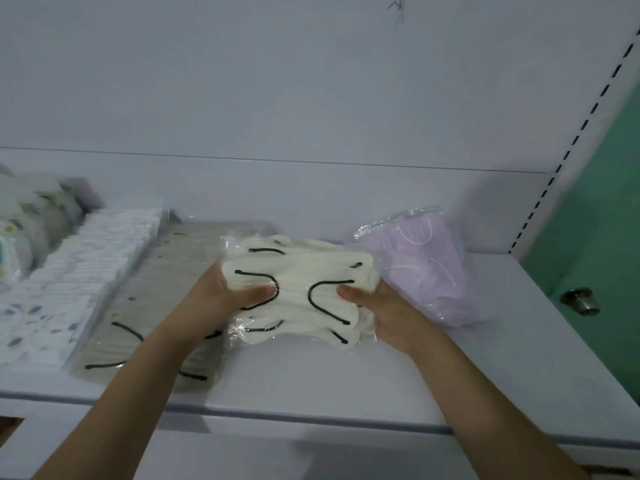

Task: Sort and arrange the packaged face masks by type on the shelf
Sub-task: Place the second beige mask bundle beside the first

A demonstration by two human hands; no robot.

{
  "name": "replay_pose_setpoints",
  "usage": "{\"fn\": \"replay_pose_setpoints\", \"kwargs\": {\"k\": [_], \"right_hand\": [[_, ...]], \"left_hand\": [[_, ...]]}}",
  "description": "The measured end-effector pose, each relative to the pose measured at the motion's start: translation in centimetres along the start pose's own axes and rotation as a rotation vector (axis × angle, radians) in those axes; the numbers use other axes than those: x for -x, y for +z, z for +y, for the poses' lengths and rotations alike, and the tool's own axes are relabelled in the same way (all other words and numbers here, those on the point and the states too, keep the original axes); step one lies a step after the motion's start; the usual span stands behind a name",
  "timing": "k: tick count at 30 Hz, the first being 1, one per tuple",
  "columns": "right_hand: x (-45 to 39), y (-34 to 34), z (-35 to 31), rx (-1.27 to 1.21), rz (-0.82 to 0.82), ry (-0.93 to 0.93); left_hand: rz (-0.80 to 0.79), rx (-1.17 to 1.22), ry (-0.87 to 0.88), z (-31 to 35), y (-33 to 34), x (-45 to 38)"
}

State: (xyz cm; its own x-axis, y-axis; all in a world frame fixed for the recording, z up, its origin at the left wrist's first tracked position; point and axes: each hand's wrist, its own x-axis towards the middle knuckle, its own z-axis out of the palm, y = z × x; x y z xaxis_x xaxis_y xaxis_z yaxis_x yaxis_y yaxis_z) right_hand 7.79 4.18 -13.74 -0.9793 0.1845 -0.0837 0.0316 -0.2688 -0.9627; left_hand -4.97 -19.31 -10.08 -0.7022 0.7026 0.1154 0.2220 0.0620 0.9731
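Four types laid out: white packs (86, 258), grey-beige packs (162, 289), purple pack (426, 265), more at far left (31, 216).
Grip: cream pack (298, 292) held by left hand (221, 299) & right hand (384, 313), thumbs on top.
Left to do: cream pack not yet set on shelf (346, 393), approx. mostly done.

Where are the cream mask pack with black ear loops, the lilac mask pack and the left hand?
cream mask pack (301, 271): head view, on its upper middle face.
lilac mask pack (420, 261): head view, on the stacked masks' centre.
left hand (227, 299): head view, on the back of the hand.

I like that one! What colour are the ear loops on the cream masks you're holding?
Black, on the clear-bagged cream masks; the head view shows it best.
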Motion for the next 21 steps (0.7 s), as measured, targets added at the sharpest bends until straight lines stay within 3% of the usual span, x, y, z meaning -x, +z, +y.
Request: {"fn": "replay_pose_setpoints", "kwargs": {"k": [15, 21], "right_hand": [[3.2, -6.5, -2.4, 0.227, 0.19, -0.088], [3.2, -4.7, -4.1, 0.169, 0.162, -0.154]], "left_hand": [[-0.133, 0.142, 0.065, 0.6, 7.7, -2.8], [-0.119, 0.27, 0.007, -0.1, 5.9, -3.5]]}}
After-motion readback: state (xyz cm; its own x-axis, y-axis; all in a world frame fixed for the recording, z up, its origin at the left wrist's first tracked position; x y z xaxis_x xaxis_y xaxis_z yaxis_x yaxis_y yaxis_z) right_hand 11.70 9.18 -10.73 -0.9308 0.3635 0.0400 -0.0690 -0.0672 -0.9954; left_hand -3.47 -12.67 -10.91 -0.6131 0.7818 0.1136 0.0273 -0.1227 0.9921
